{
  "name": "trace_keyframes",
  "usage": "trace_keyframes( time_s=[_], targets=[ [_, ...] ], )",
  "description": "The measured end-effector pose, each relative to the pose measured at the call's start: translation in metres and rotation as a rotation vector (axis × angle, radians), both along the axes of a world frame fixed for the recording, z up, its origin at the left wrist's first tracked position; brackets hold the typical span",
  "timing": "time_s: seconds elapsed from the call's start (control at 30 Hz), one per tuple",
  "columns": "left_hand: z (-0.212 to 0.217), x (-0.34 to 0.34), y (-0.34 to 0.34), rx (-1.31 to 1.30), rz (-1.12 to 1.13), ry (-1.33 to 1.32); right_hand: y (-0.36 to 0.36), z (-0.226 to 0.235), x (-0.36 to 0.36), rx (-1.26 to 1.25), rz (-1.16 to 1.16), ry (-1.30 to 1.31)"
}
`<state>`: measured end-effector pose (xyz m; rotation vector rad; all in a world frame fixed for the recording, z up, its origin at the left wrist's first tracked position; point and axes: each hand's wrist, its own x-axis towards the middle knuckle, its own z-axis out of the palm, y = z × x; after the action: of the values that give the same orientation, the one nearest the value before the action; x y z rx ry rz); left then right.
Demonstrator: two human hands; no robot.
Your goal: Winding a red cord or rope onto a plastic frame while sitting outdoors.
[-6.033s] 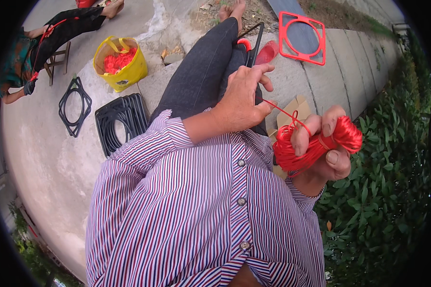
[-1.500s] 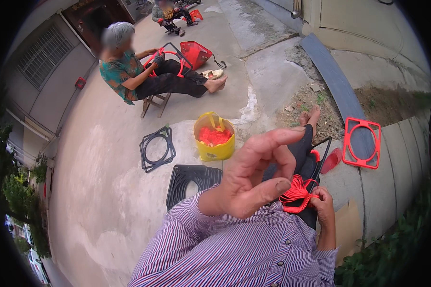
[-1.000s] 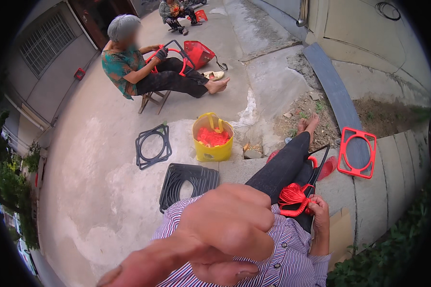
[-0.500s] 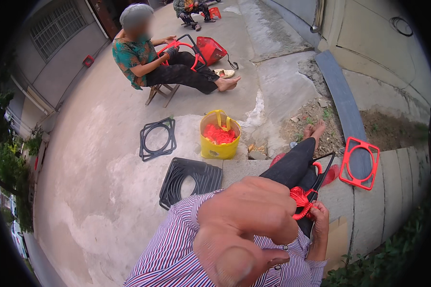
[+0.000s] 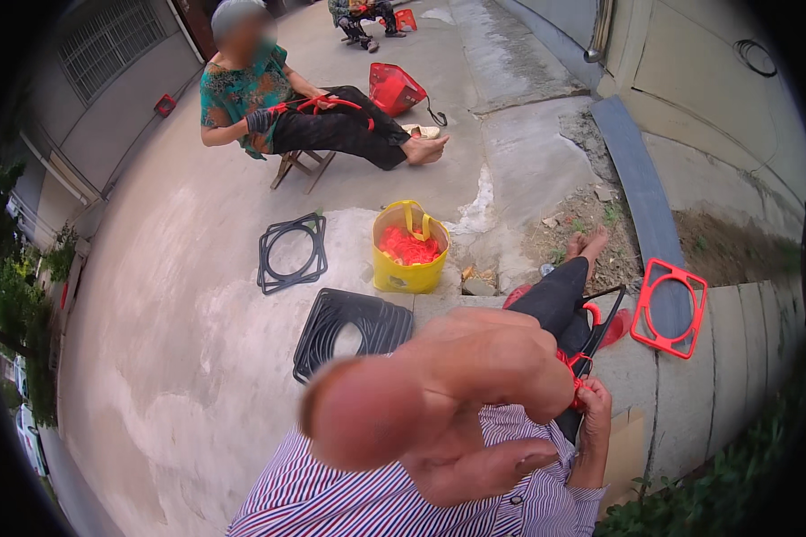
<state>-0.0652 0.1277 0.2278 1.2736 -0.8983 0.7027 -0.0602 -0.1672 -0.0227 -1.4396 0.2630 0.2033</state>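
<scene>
My left hand (image 5: 475, 376) looms large in the middle, close to the camera. Its fingers are bent and the thumb stands apart from the foremost finger; anything it grips is hidden. On my lap lies a black frame (image 5: 607, 324), a red cord-wrapped curve (image 5: 593, 312) showing beside it. My right hand (image 5: 593, 404) is closed on red cord (image 5: 580, 365) at the frame's near side. Part of the cord disappears behind my left hand.
A yellow bag (image 5: 407, 277) holds red material. Left of it are a stack of black frames (image 5: 318, 327) and more black frames (image 5: 269, 278). At right, a red frame (image 5: 638, 329) lies near a grey board (image 5: 631, 170). A seated co-worker (image 5: 242, 98) handles a red ring.
My left hand has shifted left and up, now hiding much of the red cord bundle. My right hand stays almost in place. The co-worker's gloved hand has drawn back toward the body.
</scene>
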Motion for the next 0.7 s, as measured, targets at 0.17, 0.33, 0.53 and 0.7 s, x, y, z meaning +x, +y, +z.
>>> trace_keyframes(
  time_s=[0.17, 0.33, 0.53, 0.7],
  targets=[
    [0.002, 0.003, -0.006, 0.138, -0.155, -0.124, 0.001, 0.007, -0.002, 0.013, -0.007, 0.009],
    [0.005, -0.003, -0.008, -0.324, 0.099, -0.141, 0.000, -0.001, 0.001, 0.025, 0.028, -0.009],
    [-0.012, 0.012, -0.020, -0.088, -0.142, -0.112, -0.006, 0.003, -0.005, 0.026, -0.011, 0.054],
    [-0.062, 0.041, -0.037, 0.201, -0.157, 0.314, -0.023, 0.026, -0.018, -0.230, -0.273, -0.174]
  ],
)
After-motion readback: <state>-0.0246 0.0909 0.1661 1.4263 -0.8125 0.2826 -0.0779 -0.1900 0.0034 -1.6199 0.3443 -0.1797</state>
